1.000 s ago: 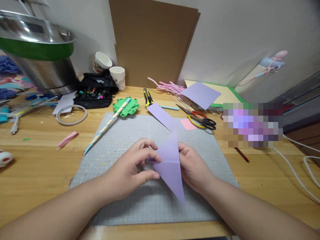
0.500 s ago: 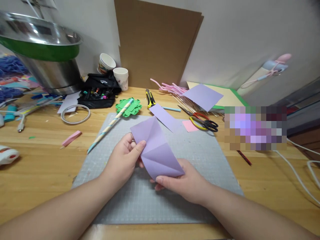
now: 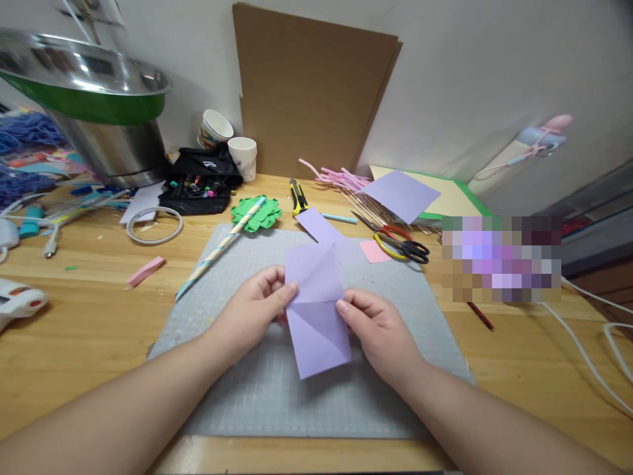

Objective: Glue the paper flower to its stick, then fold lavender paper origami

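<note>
A creased sheet of purple paper (image 3: 318, 330) is held up above the grey cutting mat (image 3: 237, 396). Crossing fold lines show on its face, and its long side runs away from me. My left hand (image 3: 262, 300) pinches the left edge, thumb on top and fingers behind. At the right edge my right hand (image 3: 378, 326) grips it between thumb and curled fingers. Just beyond lies a purple paper strip (image 3: 319, 224), partly behind the held sheet. A pink paper square (image 3: 374, 251) rests near the scissors (image 3: 403, 243) at the mat's far right.
A striped paper stick (image 3: 217, 254) leans on a green paper piece (image 3: 262, 214). A yellow utility knife (image 3: 298, 198), a black marker pouch (image 3: 200, 181) and paper cups (image 3: 242, 157) stand at the back. Another purple sheet (image 3: 403, 194) lies back right; a white tool (image 3: 20, 302) sits far left.
The purple paper has turned from a slant to nearly straight and looks flatter. My right hand has moved from its near corner up to the right edge.
</note>
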Action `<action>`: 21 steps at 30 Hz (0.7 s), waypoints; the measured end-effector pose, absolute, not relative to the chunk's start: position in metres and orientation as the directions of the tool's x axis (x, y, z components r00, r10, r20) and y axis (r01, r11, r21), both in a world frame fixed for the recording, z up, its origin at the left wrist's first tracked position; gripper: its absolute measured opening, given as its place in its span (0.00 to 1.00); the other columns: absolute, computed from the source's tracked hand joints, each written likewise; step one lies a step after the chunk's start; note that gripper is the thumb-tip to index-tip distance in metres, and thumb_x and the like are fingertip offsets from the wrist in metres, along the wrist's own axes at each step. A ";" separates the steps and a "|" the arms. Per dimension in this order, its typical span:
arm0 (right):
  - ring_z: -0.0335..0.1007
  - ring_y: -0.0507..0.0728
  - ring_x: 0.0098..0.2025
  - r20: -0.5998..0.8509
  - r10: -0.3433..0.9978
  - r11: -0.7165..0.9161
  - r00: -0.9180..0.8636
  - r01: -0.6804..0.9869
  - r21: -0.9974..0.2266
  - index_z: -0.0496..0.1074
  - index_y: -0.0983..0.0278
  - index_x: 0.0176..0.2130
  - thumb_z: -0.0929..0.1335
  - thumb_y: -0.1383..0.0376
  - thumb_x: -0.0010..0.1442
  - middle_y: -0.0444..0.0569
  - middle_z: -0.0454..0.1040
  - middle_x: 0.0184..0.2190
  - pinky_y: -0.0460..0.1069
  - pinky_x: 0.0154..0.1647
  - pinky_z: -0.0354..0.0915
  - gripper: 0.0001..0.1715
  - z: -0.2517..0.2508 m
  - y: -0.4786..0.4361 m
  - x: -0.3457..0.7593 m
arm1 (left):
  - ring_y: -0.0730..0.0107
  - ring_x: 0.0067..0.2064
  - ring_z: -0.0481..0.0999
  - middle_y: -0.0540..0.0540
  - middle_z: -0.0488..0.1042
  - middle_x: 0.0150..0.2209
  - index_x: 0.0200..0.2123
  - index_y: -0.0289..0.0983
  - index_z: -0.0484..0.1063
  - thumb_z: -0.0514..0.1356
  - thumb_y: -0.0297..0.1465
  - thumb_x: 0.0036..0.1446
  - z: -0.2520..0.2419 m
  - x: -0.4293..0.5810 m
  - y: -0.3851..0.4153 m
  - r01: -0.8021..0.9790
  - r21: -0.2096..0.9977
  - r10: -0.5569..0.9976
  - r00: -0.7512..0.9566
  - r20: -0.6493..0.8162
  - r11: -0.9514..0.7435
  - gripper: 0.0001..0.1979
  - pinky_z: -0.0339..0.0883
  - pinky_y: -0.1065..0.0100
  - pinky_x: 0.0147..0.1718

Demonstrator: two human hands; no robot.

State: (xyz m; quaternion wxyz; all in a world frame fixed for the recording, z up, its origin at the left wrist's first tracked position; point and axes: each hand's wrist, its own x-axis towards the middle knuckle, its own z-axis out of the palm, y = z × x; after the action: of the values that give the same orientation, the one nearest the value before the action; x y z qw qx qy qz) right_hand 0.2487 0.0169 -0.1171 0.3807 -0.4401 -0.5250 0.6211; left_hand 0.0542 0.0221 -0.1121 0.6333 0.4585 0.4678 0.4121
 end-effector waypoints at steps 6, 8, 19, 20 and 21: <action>0.58 0.50 0.25 -0.057 0.959 -0.042 -0.278 0.059 -0.997 0.67 0.63 0.24 0.67 0.55 0.57 0.41 0.63 0.22 0.46 0.26 0.57 0.16 -0.115 0.017 0.250 | 0.74 0.26 0.66 0.52 0.68 0.24 0.27 0.35 0.68 0.59 0.42 0.55 -0.113 0.059 0.020 0.052 0.981 0.960 0.204 -0.191 0.185 0.15 0.61 0.72 0.26; 0.62 0.51 0.26 -0.115 0.921 -0.132 -0.372 -0.019 -0.991 0.67 0.62 0.25 0.68 0.54 0.57 0.42 0.65 0.22 0.46 0.28 0.61 0.17 -0.118 0.014 0.250 | 0.74 0.24 0.65 0.52 0.68 0.23 0.27 0.36 0.68 0.58 0.41 0.56 -0.110 0.061 0.017 0.100 0.981 0.972 0.152 -0.180 0.166 0.14 0.60 0.72 0.24; 0.71 0.54 0.30 -0.189 0.914 -0.319 -0.360 -0.347 -0.882 0.72 0.62 0.38 0.69 0.60 0.57 0.45 0.76 0.29 0.48 0.32 0.65 0.10 -0.120 0.021 0.250 | 0.79 0.17 0.62 0.55 0.66 0.16 0.23 0.37 0.61 0.60 0.44 0.53 -0.090 0.080 0.017 -0.041 0.961 0.951 0.166 -0.262 0.272 0.18 0.56 0.76 0.18; 0.73 0.54 0.31 -0.204 0.910 -0.332 -0.361 -0.338 -0.881 0.72 0.62 0.39 0.69 0.59 0.57 0.46 0.77 0.30 0.49 0.32 0.65 0.12 -0.120 0.022 0.250 | 0.79 0.17 0.63 0.55 0.65 0.16 0.22 0.37 0.61 0.60 0.44 0.53 -0.094 0.081 0.017 -0.038 0.964 0.952 0.174 -0.253 0.263 0.18 0.56 0.76 0.19; 0.73 0.55 0.31 -0.225 0.903 -0.350 -0.367 -0.323 -0.879 0.72 0.62 0.40 0.69 0.58 0.57 0.47 0.78 0.32 0.49 0.33 0.66 0.13 -0.121 0.024 0.250 | 0.78 0.18 0.63 0.55 0.66 0.17 0.22 0.37 0.61 0.60 0.44 0.52 -0.098 0.082 0.018 -0.036 0.966 0.952 0.185 -0.244 0.255 0.19 0.57 0.75 0.20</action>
State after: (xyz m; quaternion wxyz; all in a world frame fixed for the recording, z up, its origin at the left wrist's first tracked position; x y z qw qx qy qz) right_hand 0.2499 0.0237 -0.1207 0.4193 -0.3754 -0.3861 0.7309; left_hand 0.0818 0.0182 -0.0981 0.6166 0.4606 0.4971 0.4008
